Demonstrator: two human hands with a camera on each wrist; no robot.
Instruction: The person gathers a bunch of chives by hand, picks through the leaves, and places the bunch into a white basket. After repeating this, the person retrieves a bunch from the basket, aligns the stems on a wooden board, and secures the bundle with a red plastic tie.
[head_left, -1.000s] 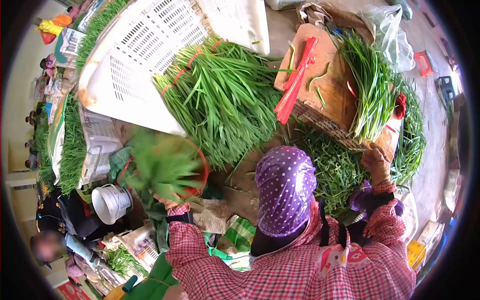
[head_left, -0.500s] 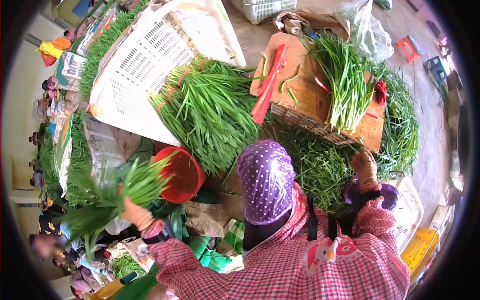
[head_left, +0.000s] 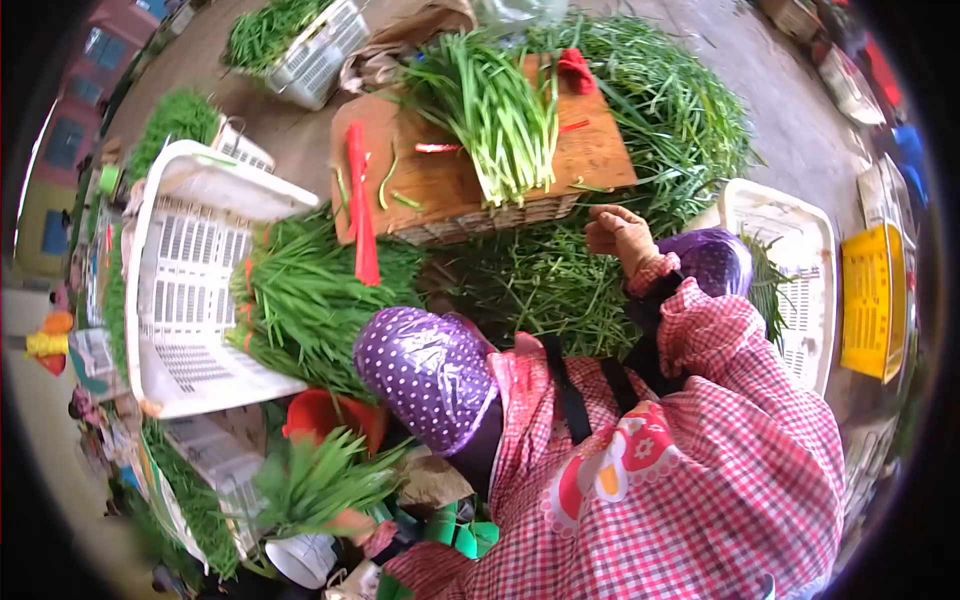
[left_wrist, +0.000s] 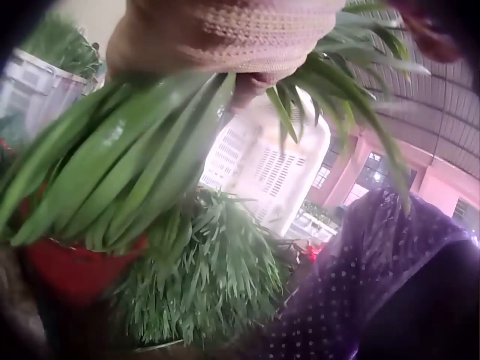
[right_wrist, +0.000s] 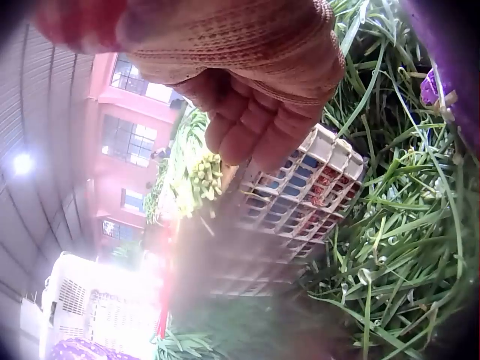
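Note:
My left hand (head_left: pixel 352 522), in a knit fingerless glove, grips a bunch of garlic chives (head_left: pixel 320 482) beside the red bucket (head_left: pixel 345 412). In the left wrist view, the broad green leaves (left_wrist: pixel 127 150) fan out below that hand. My right hand (head_left: pixel 618 236) hovers by the front corner of a wooden board (head_left: pixel 590 150). Its fingers (right_wrist: pixel 255 131) are loosely curled, with nothing visible in them in the right wrist view. Loose chives (head_left: pixel 500 130) lie on the board, pale cut ends towards me. Red ties (head_left: pixel 361 210) lie at the board's left end.
Under the board stands a plastic crate (right_wrist: pixel 300 187). Tied chive bundles (head_left: pixel 310 295) fill the mouth of a tipped white crate (head_left: pixel 190 300) at left. Loose greens (head_left: pixel 540 290) cover the floor before and behind the board. Purple dotted covers (head_left: pixel 425 375) wrap the knees.
The head view has turned to the right. My left hand swung the chives leftwards past the bucket, then came back lower beside it. My right hand has drawn slightly away from the board's corner.

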